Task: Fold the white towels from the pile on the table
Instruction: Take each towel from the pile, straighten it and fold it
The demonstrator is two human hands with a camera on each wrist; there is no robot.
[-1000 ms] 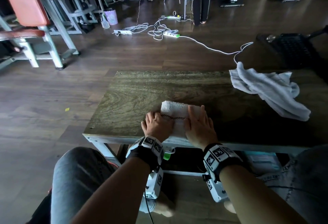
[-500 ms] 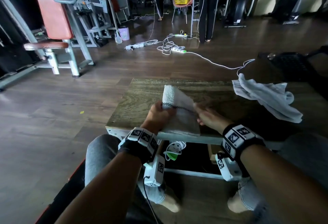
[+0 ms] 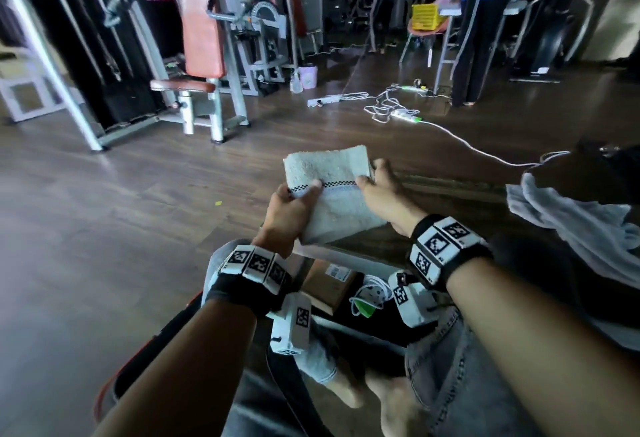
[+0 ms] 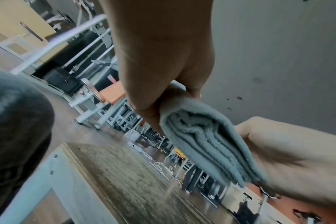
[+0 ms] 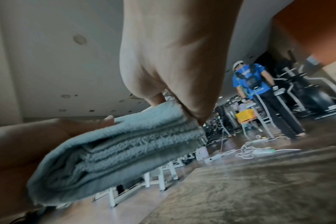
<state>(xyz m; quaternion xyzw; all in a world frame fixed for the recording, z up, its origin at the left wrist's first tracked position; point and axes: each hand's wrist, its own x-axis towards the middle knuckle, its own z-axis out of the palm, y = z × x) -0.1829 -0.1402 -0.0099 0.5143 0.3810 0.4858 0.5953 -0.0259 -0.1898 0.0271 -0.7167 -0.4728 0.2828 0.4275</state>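
A dark wood-grained counter [image 3: 450, 187] on a pale metal frame is seen in a gym with a brown plank floor [image 3: 104, 228]; a weight machine with orange-red pads [image 3: 201, 21] stands at the far left, white power strips and cables [image 3: 391, 107] lie on the floor beyond the counter, and a person in a blue shirt [image 5: 249, 81] stands by a yellow basket [image 3: 424, 15] in the background. A loose, unfolded pile of towels [image 3: 571, 228] is draped on the right part of the counter, well apart from the hands. 1 folded towel [image 3: 332, 190], white with a black checked stripe, is held lifted above the counter's near left edge, tilted with its far end higher. It is gripped along its left edge by the left hand [image 3: 287, 208], thumb on top at the stripe, and along its right edge by the right hand [image 3: 381, 190], thumb on top and fingers curled behind. In the left wrist view the layered end of the towel [image 4: 205, 141] is shown pinched by the left hand [image 4: 163, 60], with the right hand [image 4: 290, 159] wrapped on the opposite side; these stacked layers are hidden in the head view. In the right wrist view the same layers [image 5: 115, 159] are seen clamped under the right hand [image 5: 173, 60], clear of the counter [image 5: 249, 189].
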